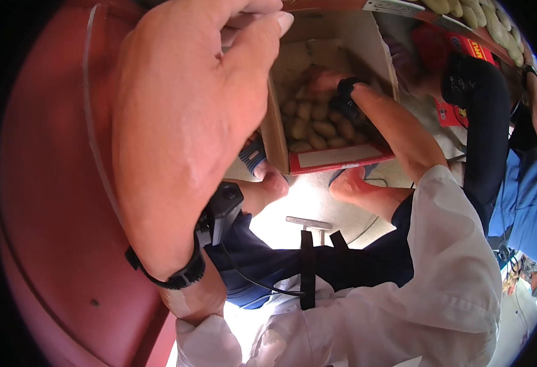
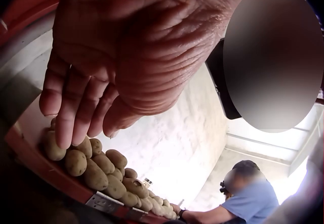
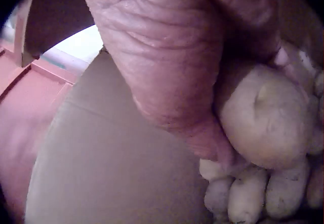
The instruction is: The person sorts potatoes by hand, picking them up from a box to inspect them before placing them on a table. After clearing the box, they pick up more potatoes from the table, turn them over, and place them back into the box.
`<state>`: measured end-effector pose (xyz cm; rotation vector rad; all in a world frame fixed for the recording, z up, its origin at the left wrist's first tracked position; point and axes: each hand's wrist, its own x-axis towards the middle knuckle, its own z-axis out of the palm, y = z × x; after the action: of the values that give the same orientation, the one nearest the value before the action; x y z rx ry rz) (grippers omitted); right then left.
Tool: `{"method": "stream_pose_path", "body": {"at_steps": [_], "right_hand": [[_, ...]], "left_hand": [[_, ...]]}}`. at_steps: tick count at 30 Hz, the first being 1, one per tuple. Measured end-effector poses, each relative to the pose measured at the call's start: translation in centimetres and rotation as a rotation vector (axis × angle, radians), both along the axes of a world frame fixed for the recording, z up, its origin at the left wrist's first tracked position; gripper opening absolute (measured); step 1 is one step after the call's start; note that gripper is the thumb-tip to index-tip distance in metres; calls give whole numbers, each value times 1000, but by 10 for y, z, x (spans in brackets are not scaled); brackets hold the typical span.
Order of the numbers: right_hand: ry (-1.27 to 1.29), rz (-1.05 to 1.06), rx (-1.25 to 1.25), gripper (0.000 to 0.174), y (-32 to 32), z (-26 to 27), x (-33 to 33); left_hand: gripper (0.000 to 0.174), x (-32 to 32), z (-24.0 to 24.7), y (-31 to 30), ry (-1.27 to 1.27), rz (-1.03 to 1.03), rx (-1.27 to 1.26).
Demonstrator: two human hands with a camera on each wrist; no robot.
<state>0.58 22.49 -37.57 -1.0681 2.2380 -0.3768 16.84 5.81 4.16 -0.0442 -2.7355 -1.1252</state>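
My right hand (image 1: 323, 81) reaches down into a cardboard box (image 1: 276, 131) with many potatoes (image 1: 325, 129) in its bottom. Up close in the right wrist view, the thumb and fingers of that hand (image 3: 167, 67) grip a large pale potato (image 3: 266, 118), and smaller potatoes (image 3: 248, 196) lie below it. Raised at the upper left is my left hand (image 1: 189, 104), its palm facing its wrist camera. The fingers of my left hand (image 2: 136, 47) are relaxed and hold nothing; their tips overlap a row of potatoes (image 2: 95, 176) on a ledge.
A red panel (image 1: 54, 183) stands close at my left. Another person in a dark sleeve (image 1: 479, 122) is at the right, beside a red printed box (image 1: 452, 113). Farther off, a person in a blue shirt (image 2: 258, 198) reaches toward the far end of the potato row.
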Motion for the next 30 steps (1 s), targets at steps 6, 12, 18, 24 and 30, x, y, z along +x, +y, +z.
{"method": "stream_pose_path", "body": {"at_steps": [6,12,18,24,30], "right_hand": [[-173,30,327,64,15,90,9],[-56,242,618,44,37,130,40],[123,227,747,31,51,120,78],[-29,176,693,42,55,140,68],[-108,225,616,44,72,97,43]], "left_hand": [[19,5,12,10,33,-2,-121],[18,9,7,10,136,10,21],[19,11,8,8,143,0,50],[18,9,10,18,99,61,-68],[17,10,15,19,71,50,-80]]}}
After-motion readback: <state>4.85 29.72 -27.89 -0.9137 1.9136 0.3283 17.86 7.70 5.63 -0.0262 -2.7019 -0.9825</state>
